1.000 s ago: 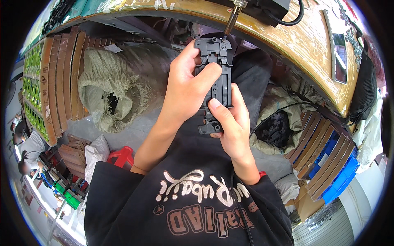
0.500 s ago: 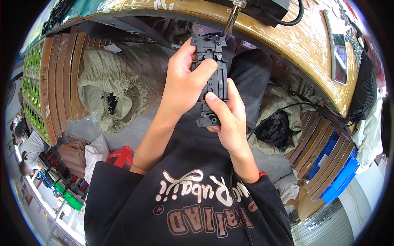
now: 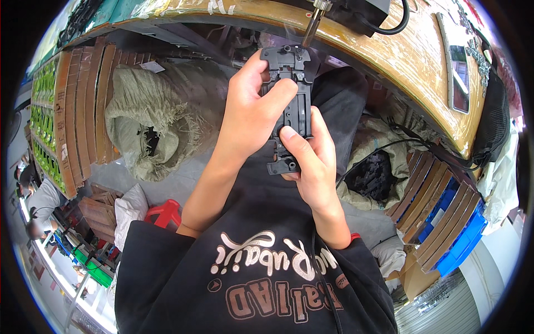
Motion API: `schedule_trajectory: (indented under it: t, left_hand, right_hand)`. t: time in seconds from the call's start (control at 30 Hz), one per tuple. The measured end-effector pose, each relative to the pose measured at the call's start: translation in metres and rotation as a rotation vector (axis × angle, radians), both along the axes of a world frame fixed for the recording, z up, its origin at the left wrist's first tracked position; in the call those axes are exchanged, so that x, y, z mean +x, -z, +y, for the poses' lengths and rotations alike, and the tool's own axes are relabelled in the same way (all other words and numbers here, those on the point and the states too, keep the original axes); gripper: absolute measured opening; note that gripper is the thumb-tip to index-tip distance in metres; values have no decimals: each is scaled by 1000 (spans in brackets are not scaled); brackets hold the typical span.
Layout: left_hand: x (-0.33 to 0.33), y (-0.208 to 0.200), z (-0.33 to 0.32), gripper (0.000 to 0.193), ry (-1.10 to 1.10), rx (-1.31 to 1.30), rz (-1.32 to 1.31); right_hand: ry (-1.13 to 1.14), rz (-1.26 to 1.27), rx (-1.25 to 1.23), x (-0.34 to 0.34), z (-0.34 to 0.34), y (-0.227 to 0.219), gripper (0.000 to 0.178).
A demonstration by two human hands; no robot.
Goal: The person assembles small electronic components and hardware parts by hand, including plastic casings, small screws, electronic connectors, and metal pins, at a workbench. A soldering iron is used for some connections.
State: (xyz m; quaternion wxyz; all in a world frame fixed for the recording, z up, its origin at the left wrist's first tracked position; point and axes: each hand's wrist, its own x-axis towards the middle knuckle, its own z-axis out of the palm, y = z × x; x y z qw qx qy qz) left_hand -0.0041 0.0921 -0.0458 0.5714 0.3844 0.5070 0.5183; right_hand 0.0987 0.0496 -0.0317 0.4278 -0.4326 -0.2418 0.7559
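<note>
Between my two hands is a long black plastic housing (image 3: 296,108), held lengthwise over my lap, with ribs, small posts and cutouts on its upper face. My left hand (image 3: 251,106) is closed on its upper left side, thumb lying across the face. Lower down, my right hand (image 3: 315,153) grips the right edge with the thumb pressed on the face; most of its fingers are hidden behind. A shiny metal rod like a soldering iron's barrel (image 3: 315,25) points down at the housing's top end. Whether its tip touches the plastic, I cannot tell.
The wooden workbench (image 3: 411,67) curves across the top, bearing a black box (image 3: 370,14) with a cable and a phone-like device (image 3: 459,83). Woven sacks (image 3: 150,89) (image 3: 361,150) of black parts flank my legs. Stacked cardboard (image 3: 78,111), a red stool (image 3: 166,214) and blue crates (image 3: 459,245) stand around.
Both hands and the black housing have shifted slightly to the right. The housing's top end now sits a little lower than the rod's tip, and the grip is unchanged.
</note>
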Motion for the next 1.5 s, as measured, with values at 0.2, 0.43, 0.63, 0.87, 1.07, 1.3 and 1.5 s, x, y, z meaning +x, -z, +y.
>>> schedule_trajectory:
  t: [0.2, 0.43, 0.63, 0.87, 1.07, 1.3, 1.5]
  left_hand:
    - [1, 1, 0, 24, -8, -9, -23]
    - [0, 2, 1, 25, -8, -5, -24]
    - [1, 1, 2, 25, -7, -12, -23]
    - [0, 0, 1, 25, 2, -12, -18]
    - [2, 2, -3, 25, 9, -25, -22]
    - [4, 0, -13, 27, 32, -42, -25]
    - [5, -1, -19, 27, 76, -76, -43]
  right_hand:
    - [-32, 13, 17, 5, -1, 1, 20]
    - [-42, 38, 16, 5, 0, 0, 21]
    - [-51, 28, 24, 6, 0, 1, 20]
    - [-36, 38, 12, 4, 0, 1, 18]
    - [-61, 5, 17, 7, -4, 4, 18]
    - [-44, -9, 10, 9, -14, 1, 23]
    - [-26, -47, 25, 11, -21, -4, 25]
